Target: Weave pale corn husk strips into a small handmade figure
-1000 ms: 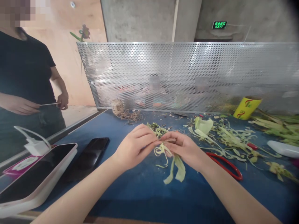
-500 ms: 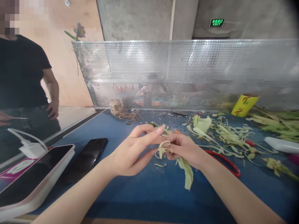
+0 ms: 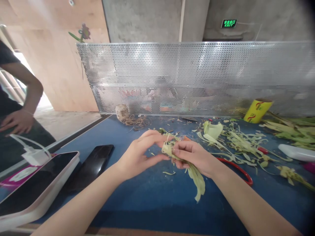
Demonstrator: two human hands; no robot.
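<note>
The right hand's (image 3: pixel 197 155) fingers pinch a pale-green, knotted bundle of leafy strips (image 3: pixel 198 182) above the flat blue counter (image 3: pixel 137 203); the left hand's (image 3: pixel 136 154) fingers spread loosely beside its knotted end, contact unclear.

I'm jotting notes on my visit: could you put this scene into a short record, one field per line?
Right hand: pinches a pale green leaf bundle, a strip hanging down
Left hand: curved at the bundle's upper end; contact unclear
Surface: blue tabletop
Left side: dark phone, larger white-edged device
Right side: red loop, loose leaf strips, yellow roll
Behind: brown twine, perforated metal screen
Nearby: another person's hand, far left
</note>
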